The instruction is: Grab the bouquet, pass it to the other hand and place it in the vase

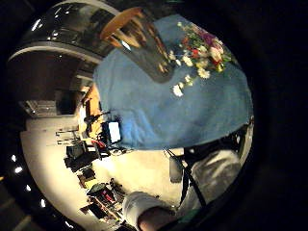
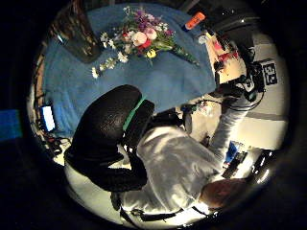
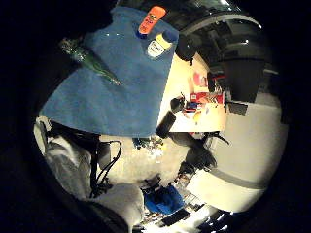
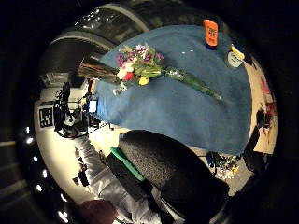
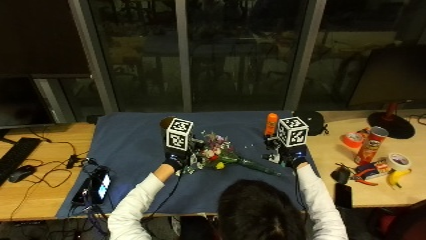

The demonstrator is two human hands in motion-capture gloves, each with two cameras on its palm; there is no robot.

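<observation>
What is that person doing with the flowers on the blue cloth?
A person sits at a table covered with a blue cloth. A bouquet lies flat on the cloth in front of them, flowers toward their left. The left hand is beside the flowers and the right hand is near the stem end, but neither holds it yet. The vase waits beyond the flowers, with nothing in it so far.

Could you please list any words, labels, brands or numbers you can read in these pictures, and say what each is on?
None can be read.
Orange bottle on the blue cloth: dark label print, too blurred.
White-labelled jar beside it: print too small.
Red snack can on the wooden table: lettering unreadable.
</observation>
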